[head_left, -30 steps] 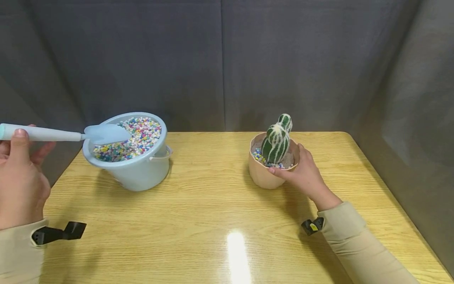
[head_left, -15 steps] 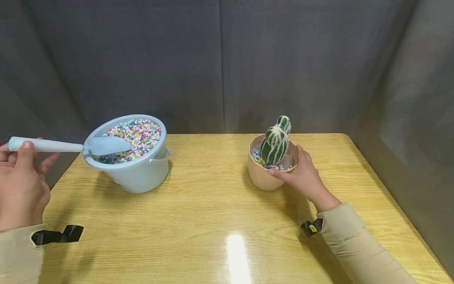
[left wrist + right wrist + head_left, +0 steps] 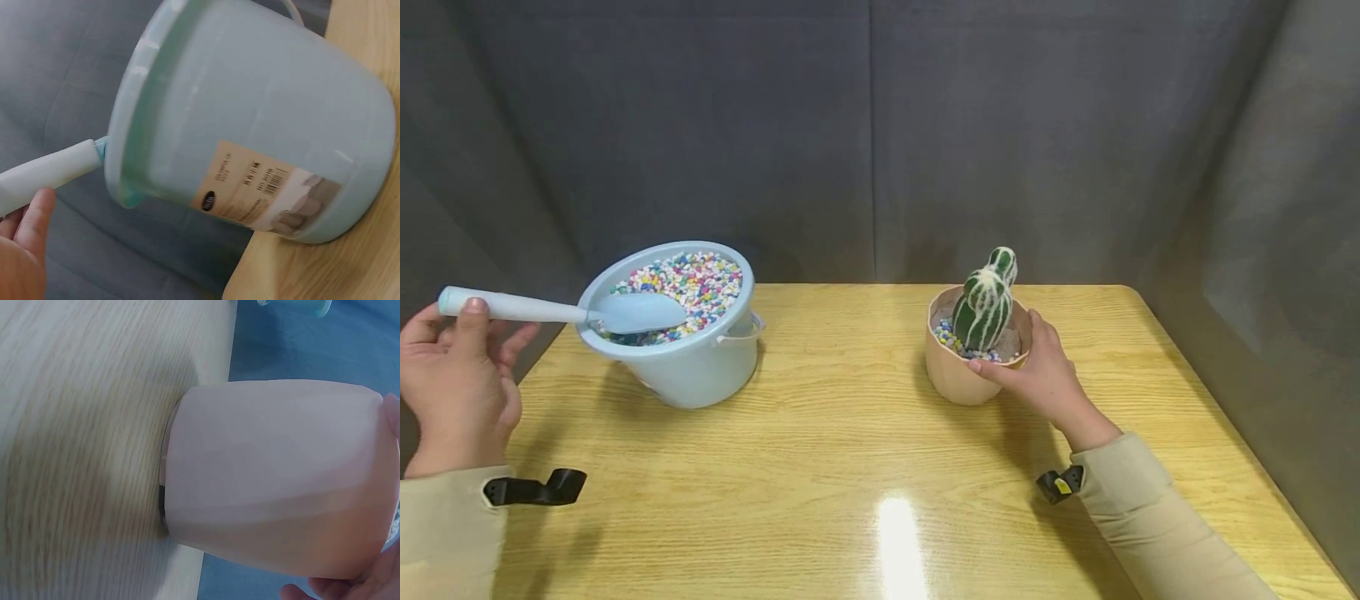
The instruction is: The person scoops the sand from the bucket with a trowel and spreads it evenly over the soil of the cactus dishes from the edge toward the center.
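Scoop (image 3: 553, 311) is at the bucket mouth: blade inside the rim, over the pebbles, neck at the left edge; can't tell if blade touches the pebbles. Left hand (image 3: 463, 375) pinches its handle near the butt end, thumb on the near side, other fingers loose. Looks like light, stiff plastic, smooth enough to twist in a pinch; loaded, it should go nose-heavy, so a full wrap nearer the neck would be the safer hold. Pebbles (image 3: 703, 287) look small, hard, loose; expect them to roll off a tilted blade. Bucket (image 3: 700, 367) stands on the table left of centre, well filled, so probably heavy and stable; best lifted by the bail (image 3: 743, 332) or under the rim. Pot (image 3: 962, 379) stands right of centre. Right hand (image 3: 1048, 379) holds its right side, thumb over the near rim, fingers round the far side. Wall looks thin but rigid; steady it there, no squeezing. Cactus (image 3: 983, 312) leans inside, with some pebbles at its left foot and sandy fill to the right; looks soft, poor grab point. Table (image 3: 820, 467) is wood-grained, dark curtain (image 3: 700, 125) behind.
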The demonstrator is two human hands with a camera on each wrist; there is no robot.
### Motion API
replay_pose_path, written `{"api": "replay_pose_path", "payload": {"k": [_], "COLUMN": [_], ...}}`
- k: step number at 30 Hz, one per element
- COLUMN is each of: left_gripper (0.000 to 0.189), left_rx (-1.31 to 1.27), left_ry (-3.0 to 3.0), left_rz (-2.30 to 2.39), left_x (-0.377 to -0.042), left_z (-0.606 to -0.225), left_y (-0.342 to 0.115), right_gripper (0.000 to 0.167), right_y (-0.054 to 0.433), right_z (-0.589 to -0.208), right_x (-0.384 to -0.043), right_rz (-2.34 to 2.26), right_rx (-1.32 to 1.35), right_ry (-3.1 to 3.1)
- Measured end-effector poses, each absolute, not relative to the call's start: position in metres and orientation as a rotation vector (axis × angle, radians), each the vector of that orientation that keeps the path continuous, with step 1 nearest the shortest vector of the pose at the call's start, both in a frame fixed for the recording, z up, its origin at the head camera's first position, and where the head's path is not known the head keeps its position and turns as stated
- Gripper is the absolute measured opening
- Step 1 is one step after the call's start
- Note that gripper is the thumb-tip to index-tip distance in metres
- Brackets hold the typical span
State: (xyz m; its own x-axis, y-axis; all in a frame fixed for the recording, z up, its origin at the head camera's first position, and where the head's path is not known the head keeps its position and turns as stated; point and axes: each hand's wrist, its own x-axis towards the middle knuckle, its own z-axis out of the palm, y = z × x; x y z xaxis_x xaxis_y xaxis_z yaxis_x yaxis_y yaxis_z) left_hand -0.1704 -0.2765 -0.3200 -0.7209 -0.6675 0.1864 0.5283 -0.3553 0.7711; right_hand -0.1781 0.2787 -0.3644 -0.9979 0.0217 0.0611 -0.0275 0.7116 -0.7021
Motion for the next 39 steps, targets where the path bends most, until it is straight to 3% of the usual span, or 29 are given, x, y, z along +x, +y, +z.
{"api": "replay_pose_path", "payload": {"k": [11, 21, 30, 39], "left_gripper": [0.021, 0.023, 0.022, 0.022], "left_rx": [0.182, 0.314, 0.342, 0.391], "left_ry": [-1.130, -1.143, -1.429, -1.286], "left_rz": [-2.105, -2.139, -2.015, -2.064], "left_x": [-0.174, -0.180, -0.185, -0.177], "left_z": [-0.322, -0.323, -0.319, -0.320], "left_y": [-0.263, -0.233, -0.204, -0.211], "right_gripper": [0.121, 0.120, 0.120, 0.117], "right_y": [0.277, 0.284, 0.287, 0.280], "right_z": [-0.364, -0.357, -0.362, -0.365], "right_x": [-0.178, -0.176, -0.179, -0.183], "right_rz": [1.180, 1.171, 1.208, 1.233], "right_rx": [0.017, 0.014, 0.029, 0.075], "right_ry": [-2.834, -2.798, -2.775, -2.791]}}
